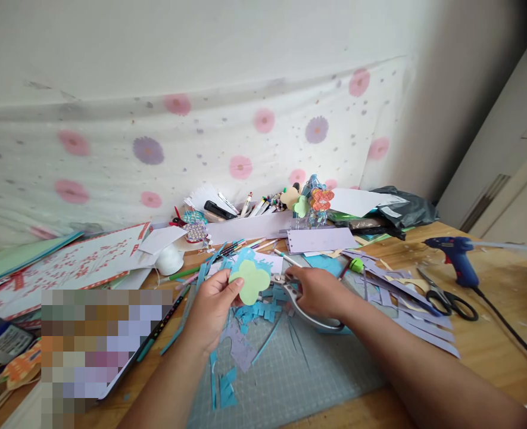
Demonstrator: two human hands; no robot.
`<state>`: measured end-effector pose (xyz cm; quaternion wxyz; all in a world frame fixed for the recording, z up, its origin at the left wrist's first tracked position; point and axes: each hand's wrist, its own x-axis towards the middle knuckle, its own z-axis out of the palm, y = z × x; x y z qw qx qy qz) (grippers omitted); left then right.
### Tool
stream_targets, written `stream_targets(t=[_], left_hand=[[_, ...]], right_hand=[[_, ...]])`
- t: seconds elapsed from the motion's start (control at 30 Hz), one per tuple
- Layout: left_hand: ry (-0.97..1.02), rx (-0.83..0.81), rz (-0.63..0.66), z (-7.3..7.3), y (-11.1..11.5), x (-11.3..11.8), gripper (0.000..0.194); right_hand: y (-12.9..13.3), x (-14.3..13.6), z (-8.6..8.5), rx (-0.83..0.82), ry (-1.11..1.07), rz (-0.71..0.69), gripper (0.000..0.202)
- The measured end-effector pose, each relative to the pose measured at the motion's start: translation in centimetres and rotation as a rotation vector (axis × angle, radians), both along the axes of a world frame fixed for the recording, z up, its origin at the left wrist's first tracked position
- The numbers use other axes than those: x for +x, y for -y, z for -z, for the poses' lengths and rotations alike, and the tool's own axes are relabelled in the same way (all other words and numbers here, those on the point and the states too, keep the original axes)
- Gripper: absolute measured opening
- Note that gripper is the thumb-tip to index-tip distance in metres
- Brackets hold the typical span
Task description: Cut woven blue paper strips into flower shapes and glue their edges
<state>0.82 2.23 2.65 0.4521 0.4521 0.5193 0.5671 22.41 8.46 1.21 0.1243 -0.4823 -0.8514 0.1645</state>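
Observation:
My left hand [218, 304] pinches a pale green paper flower [250, 282] between thumb and fingers. Blue paper [248, 256] shows behind the flower's upper edge. In my right hand [319, 292] is a pair of silver-handled scissors [305, 316], its pivot beside the flower's right side. The blades are mostly hidden behind the paper. Blue paper scraps [263, 313] and a lilac offcut [240, 345] lie under my hands on a grey cutting mat [299, 381].
A blue glue gun [457, 256] and black-handled scissors [451, 302] lie at right, near lilac paper strips [417, 316]. Markers [263, 205], paper flowers [321, 199] and a black plastic bag [406, 205] line the back. A white thread spool [169, 260] stands left.

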Motion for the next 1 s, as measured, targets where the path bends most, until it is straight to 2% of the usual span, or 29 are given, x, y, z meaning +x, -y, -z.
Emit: stream_targets(t=[0.17, 0.23, 0.3, 0.4, 0.53, 0.6, 0.7, 0.83, 1.0], left_hand=[[0.017, -0.003, 0.125, 0.2, 0.2, 0.2, 0.024], [0.008, 0.002, 0.152, 0.2, 0.2, 0.2, 0.022], [-0.008, 0.009, 0.168, 0.2, 0.2, 0.2, 0.021], [-0.038, 0.005, 0.201, 0.3, 0.1, 0.2, 0.02], [-0.102, -0.021, 0.261, 0.6, 0.1, 0.5, 0.017], [-0.13, -0.031, 0.305, 0.8, 0.1, 0.6, 0.016], [-0.193, -0.029, 0.36, 1.0, -0.1, 0.6, 0.024], [-0.29, 0.097, 0.257, 1.3, -0.2, 0.2, 0.043], [-0.402, 0.266, 0.12, 1.3, 0.3, 0.3, 0.039]], right_hand=[[0.5, -0.6, 0.7, 0.013, 0.081, -0.114, 0.052], [0.4, -0.3, 0.6, -0.003, 0.084, -0.175, 0.06], [0.3, 0.1, 0.2, 0.012, 0.049, -0.207, 0.059], [0.3, 0.3, -0.4, 0.008, -0.225, -0.124, 0.039], [0.7, -0.9, -0.3, -0.233, -0.733, -0.05, 0.032], [1.0, -1.5, 0.0, -0.317, -0.83, -0.029, 0.025], [1.2, -2.1, 0.3, -0.34, -0.872, 0.019, 0.018], [1.1, -2.0, 0.2, -0.357, -0.931, 0.064, 0.018], [1.5, -2.2, 0.1, -0.426, -0.923, 0.012, 0.015]])
